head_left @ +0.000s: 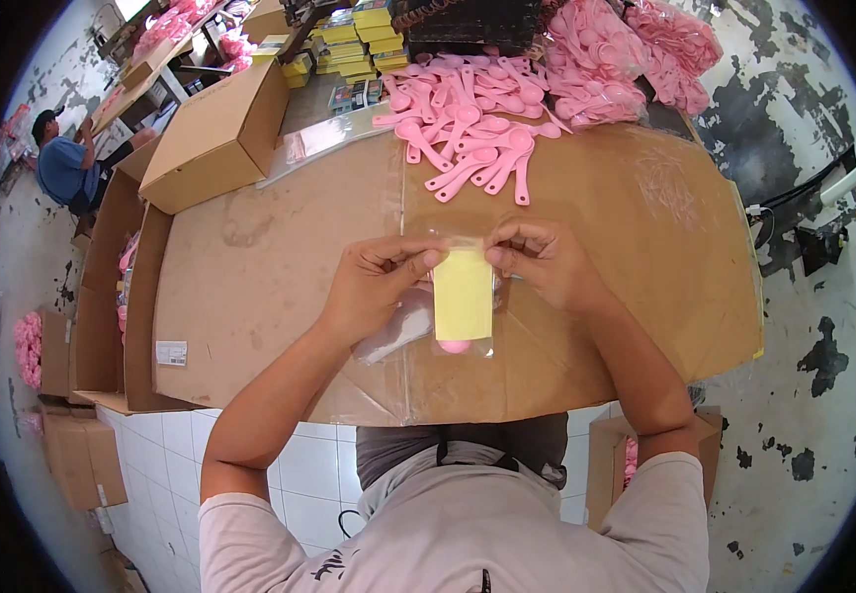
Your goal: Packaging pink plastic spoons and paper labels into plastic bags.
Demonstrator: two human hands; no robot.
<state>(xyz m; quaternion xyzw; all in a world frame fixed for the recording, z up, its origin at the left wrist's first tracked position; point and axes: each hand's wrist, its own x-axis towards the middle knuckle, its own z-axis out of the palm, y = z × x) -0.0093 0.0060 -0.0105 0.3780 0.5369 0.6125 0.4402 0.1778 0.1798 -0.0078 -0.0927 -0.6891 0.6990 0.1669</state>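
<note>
A clear plastic bag (487,349) hangs between my two hands, over the middle of the cardboard-covered table. Inside it is a yellow card (464,296), and the rounded end of a pink spoon (456,347) peeks out below the card. My left hand (377,279) pinches the bag's upper left corner between thumb and fingers. At the upper right corner, my right hand (544,262) pinches it the same way. Partly under my left wrist lie more clear plastic bags (395,331). Beyond my hands spreads a heap of pink measuring spoons (468,114).
Bagged pink spoons (611,54) pile up at the far right. A closed cardboard box (215,133) stands at the far left, near stacks of yellow cards (349,44). Loose clear strips (670,188) lie on the right. Another person (67,163) sits at the far left.
</note>
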